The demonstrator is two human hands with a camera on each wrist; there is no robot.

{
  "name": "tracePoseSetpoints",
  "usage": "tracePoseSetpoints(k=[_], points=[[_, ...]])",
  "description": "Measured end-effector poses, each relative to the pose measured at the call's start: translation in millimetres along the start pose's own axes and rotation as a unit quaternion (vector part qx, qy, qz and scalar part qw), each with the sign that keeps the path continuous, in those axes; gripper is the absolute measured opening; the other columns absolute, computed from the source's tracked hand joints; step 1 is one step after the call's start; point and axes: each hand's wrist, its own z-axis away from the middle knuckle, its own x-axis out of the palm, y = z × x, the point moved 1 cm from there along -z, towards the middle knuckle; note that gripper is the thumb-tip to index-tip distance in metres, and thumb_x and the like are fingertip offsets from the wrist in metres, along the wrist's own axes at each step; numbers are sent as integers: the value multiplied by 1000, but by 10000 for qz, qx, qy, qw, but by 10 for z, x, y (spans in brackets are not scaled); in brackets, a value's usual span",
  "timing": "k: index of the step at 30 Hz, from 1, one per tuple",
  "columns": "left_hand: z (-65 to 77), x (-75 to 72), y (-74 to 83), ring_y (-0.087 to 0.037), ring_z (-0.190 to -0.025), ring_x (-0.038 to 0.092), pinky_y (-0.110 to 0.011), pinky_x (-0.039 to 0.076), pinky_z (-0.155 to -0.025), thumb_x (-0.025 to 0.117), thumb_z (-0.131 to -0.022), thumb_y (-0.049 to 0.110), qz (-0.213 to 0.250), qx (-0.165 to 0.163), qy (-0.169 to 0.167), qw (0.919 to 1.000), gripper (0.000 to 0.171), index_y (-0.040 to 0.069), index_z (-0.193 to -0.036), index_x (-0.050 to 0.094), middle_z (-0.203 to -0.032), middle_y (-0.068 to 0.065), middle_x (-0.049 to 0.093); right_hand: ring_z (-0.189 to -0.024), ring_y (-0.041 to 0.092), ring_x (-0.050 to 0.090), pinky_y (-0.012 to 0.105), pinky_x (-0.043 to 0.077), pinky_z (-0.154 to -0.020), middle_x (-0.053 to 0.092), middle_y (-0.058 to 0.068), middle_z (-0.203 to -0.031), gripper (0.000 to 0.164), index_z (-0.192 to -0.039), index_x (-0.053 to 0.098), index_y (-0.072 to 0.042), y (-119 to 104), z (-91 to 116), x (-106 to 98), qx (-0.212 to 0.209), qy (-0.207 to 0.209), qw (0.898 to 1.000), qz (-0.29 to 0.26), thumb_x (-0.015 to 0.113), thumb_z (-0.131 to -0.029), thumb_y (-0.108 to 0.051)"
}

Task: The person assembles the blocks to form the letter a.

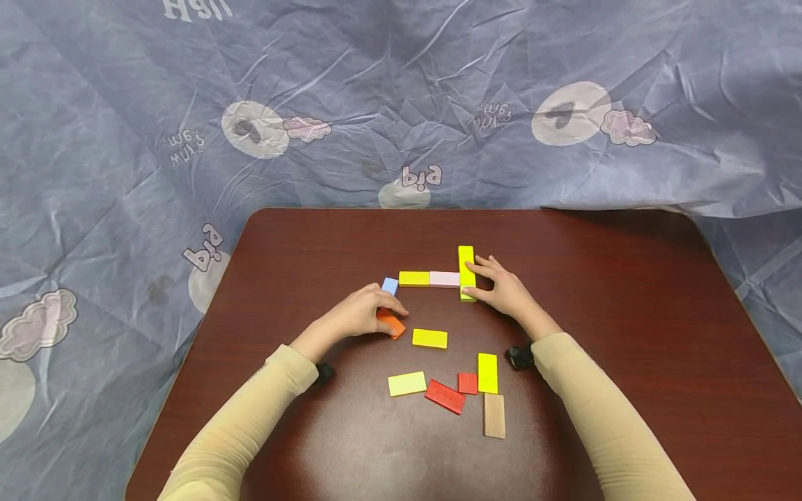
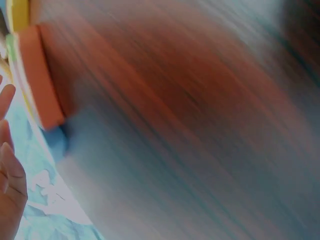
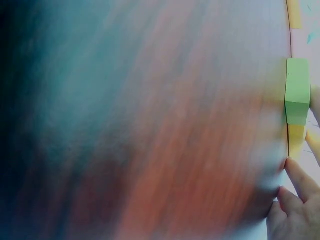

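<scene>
Right of the pink block (image 1: 444,280), the right hand (image 1: 504,287) touches a yellow block (image 1: 466,253), fingers extended. Left of it, the left hand (image 1: 362,312) touches an orange block (image 1: 391,321); whether it grips, I can't tell.

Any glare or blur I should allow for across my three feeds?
Head view: blocks fairly crisp, but pale glare washes the near tabletop; left wrist: tabletop smeared by blur, orange block clearer; right wrist: tabletop also blurred, greenish block at the right edge clearer.
</scene>
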Motion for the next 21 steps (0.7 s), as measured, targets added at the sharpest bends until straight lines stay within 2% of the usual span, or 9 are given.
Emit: tracePoseSetpoints(k=[3,6,8,13,21], points=[[-57,67,134,-13,-95,54,-27,45,-80,84,-78,30,-104,240,84,9996,36,22,-113,76,-112,9,73,-151,38,14,63,23,-116,29,15,-161,68,-149,45,-15,13,1,9,1,-12,10000,0,71,-90,-36],[-127,171,281,-11,-86,52,-25,42,-73,82,-79,37,-492,601,99,9969,37,23,-113,76,-109,10,73,-152,38,14,63,23,-116,29,15,-161,69,-149,44,-15,29,8,5,37,-15,10000,-5,71,-90,-37],[-167,243,352,-10,-81,48,-23,39,-69,81,-79,42,-776,721,144,9943,37,24,-112,76,-105,12,74,-152,38,14,63,22,-116,29,15,-161,69,-149,44,-15,36,12,2,57,-19,10000,-19,72,-90,-37],[-187,336,417,-8,-76,45,-22,37,-67,83,-76,44,-1216,614,331,9901,34,27,-104,78,-98,14,73,-151,38,14,63,22,-116,29,15,-161,69,-149,44,-15,30,5,5,31,-28,10000,-10,72,-90,-36],[-97,319,361,-9,-78,45,-22,38,-64,83,-76,43,-1266,466,362,9902,30,27,-101,78,-95,14,72,-151,39,14,62,22,-116,29,16,-160,68,-149,44,-14,-7,-11,0,5,-65,10000,11,71,-91,-35]])
